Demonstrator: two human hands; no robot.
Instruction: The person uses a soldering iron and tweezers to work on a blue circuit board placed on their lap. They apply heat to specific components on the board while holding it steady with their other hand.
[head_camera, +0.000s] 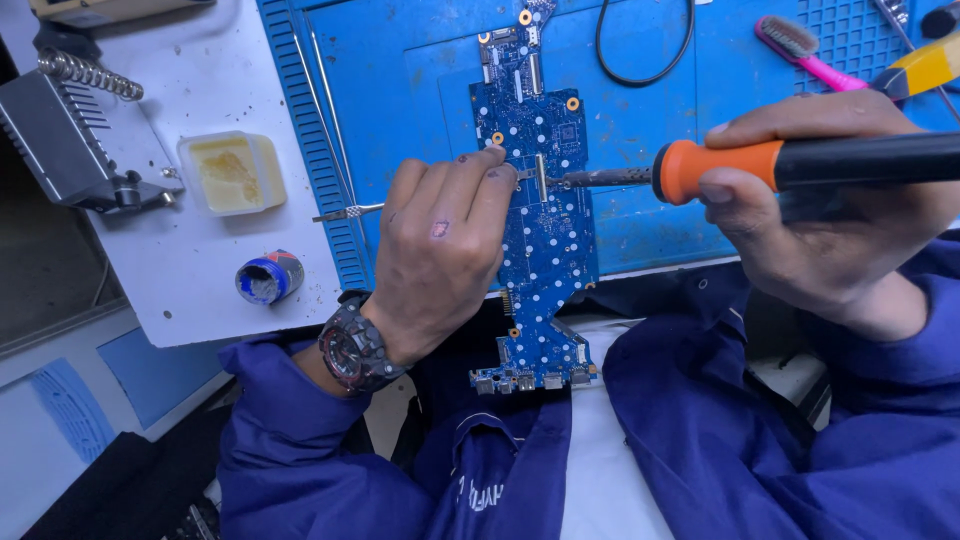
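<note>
The ribbed blue silicone work mat (400, 90) is carrying a long blue circuit board (548, 240) overhanging its near edge. Your left hand (440, 260) is pinching metal tweezers (350, 211) on a small part; your right hand (830, 220) is gripping an orange-and-black soldering iron (800, 165). The hot tip could be sliding off, bridging neighbouring pads or burning your fingertips.

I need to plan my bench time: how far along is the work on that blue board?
Done: the long blue circuit board lies bare on the blue mat. In hand: the left hand holds metal tweezers at a small silver part, while the right hand brings the orange-and-black soldering iron to it. Left: whether the joint is finished cannot be told.
</note>
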